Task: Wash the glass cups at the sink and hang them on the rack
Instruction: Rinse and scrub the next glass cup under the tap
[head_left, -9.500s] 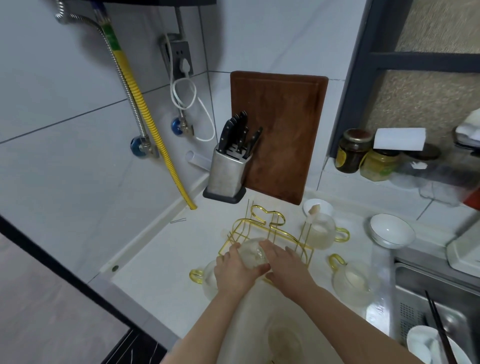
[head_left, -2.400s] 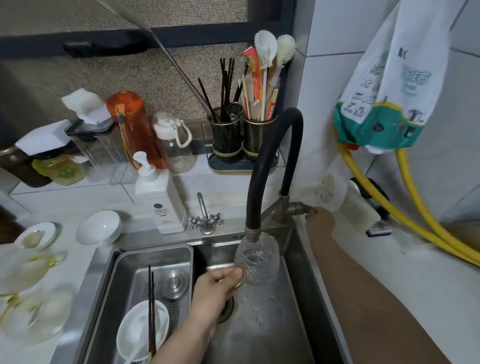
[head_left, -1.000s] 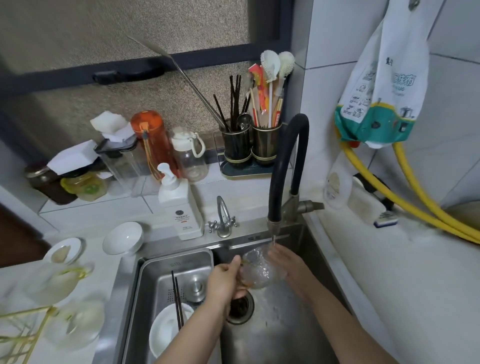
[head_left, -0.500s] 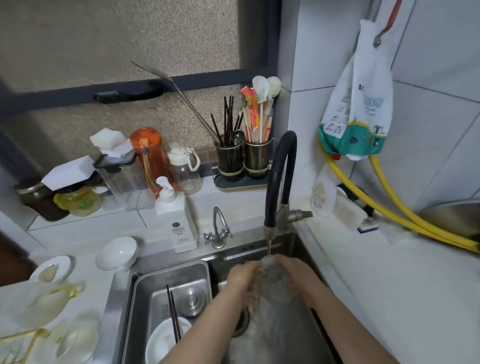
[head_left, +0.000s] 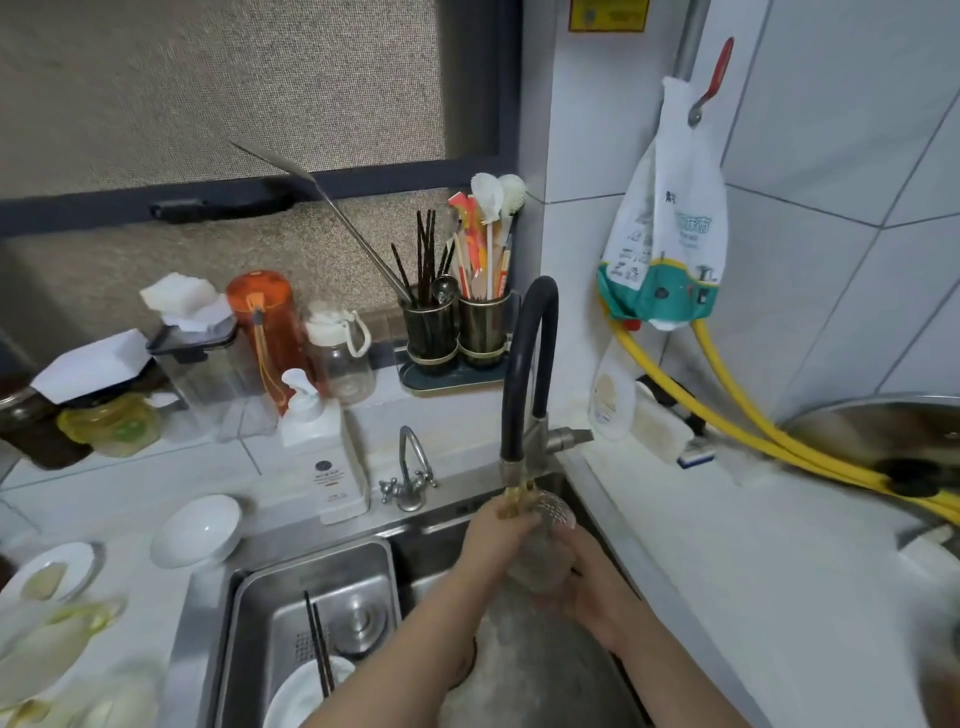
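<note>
Glass cup (head_left: 550, 540) right under the faucet (head_left: 522, 374) spout, over the sink (head_left: 311, 571), tilted, gold handle up toward the spout. Left hand (head_left: 493, 535) pinches the handle side; right hand (head_left: 587, 582) cups the body from below. Both hands clamped on it, close together. More cups blurred far left of the faucet on the desk (head_left: 727, 571).

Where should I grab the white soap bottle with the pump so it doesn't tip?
Hold the white pump soap bottle around its wide boxy body, coming from the front. It stands upright by the small metal tap; the thin pump neck on top looks too narrow and wobbly to lift by.
</note>
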